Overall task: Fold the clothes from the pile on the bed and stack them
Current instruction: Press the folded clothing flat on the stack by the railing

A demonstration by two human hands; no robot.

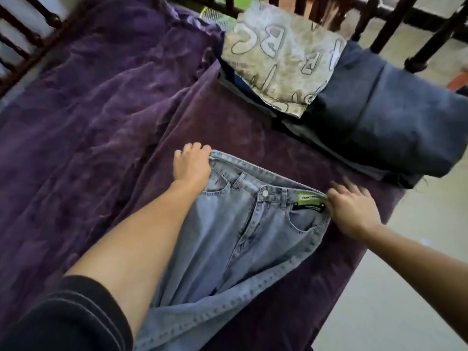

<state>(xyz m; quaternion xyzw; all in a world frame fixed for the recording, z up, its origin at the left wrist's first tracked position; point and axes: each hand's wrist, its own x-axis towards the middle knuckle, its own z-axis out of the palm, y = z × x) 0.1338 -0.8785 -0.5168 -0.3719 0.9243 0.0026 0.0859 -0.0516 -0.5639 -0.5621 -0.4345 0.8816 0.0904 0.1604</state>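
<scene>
Left hand (191,165) sits on the near-left corner of the jeans (243,239), its fingers curled over the end of the waistband and gripping it, with the forearm lying along that side of the denim and a black sleeve (63,315) at the elbow. Right hand (352,209) is at the opposite end of the waistband, just beside the green label (310,197) – its fingers are spread and lie flat on the bed (101,122), with the thumb side touching the edge of the denim. Whether the thumb pinches the cloth cannot be told. Between the two hands the light blue jeans lie front up, button fastened, waistband stretched across and legs running back toward the person over the near edge. Beyond them, well apart at the far right of the purple cover, stands the stack (395,117) of folded clothes – dark blue pieces with a beige cloth printed with letters (278,54) on top. Dark bed rails (379,34) rise behind it
</scene>
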